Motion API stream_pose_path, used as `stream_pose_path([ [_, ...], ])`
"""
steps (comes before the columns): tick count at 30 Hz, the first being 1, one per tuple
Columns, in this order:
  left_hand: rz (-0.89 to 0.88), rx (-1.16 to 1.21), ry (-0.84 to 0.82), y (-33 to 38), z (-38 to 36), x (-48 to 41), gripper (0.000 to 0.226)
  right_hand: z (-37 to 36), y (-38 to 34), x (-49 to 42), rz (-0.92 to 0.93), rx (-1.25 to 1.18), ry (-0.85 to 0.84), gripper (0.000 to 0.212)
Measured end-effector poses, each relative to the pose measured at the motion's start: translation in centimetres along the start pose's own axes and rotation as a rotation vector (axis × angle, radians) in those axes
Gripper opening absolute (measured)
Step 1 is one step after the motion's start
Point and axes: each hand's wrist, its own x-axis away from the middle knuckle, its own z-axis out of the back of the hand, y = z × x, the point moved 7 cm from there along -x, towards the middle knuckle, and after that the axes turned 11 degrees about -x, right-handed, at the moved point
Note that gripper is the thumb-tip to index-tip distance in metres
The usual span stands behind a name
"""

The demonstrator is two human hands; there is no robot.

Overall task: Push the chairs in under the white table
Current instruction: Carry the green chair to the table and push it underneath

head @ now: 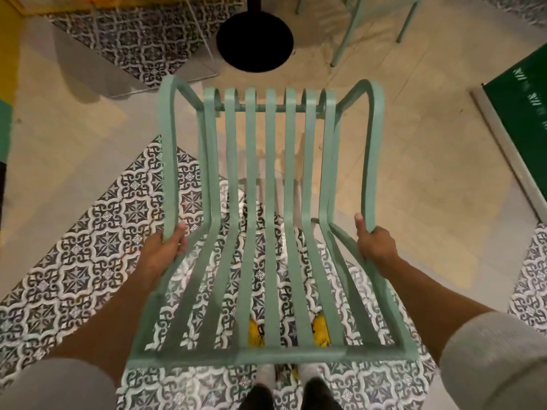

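A mint-green metal slatted chair [270, 184] fills the middle of the head view, seen from above and behind its backrest. My left hand [167, 247] grips the rear end of the left armrest. My right hand [374, 247] grips the rear end of the right armrest, thumb pointing forward. Beyond the chair's front edge stands the table's round black pedestal base [254, 39]. The white tabletop itself is not clearly visible. The legs of a second mint-green chair [352, 28] show at the top right.
Patterned grey-and-white tiles [88, 261] and plain beige floor [414, 143] lie under the chair. A green panel with a pale border [521, 113] runs along the right. A yellow and green wall [7, 84] edges the left. My feet in yellow shoes [257, 332] show through the slats.
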Motion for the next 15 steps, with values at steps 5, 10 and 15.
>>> stream_pose_path([
  [5,-0.048,-0.235,0.061,4.3,1.2,-0.3,0.081,-0.1,-1.3,-0.2,-0.007,0.028,-0.032,0.094],
  [10,-0.033,-0.393,0.103,5.2,1.2,-0.8,0.081,1.2,-1.3,-0.4,-0.036,0.116,0.040,0.086],
  [15,-0.062,-0.479,0.114,5.5,0.6,-1.0,0.072,1.8,-1.3,-0.2,-0.034,0.199,0.094,0.069],
])
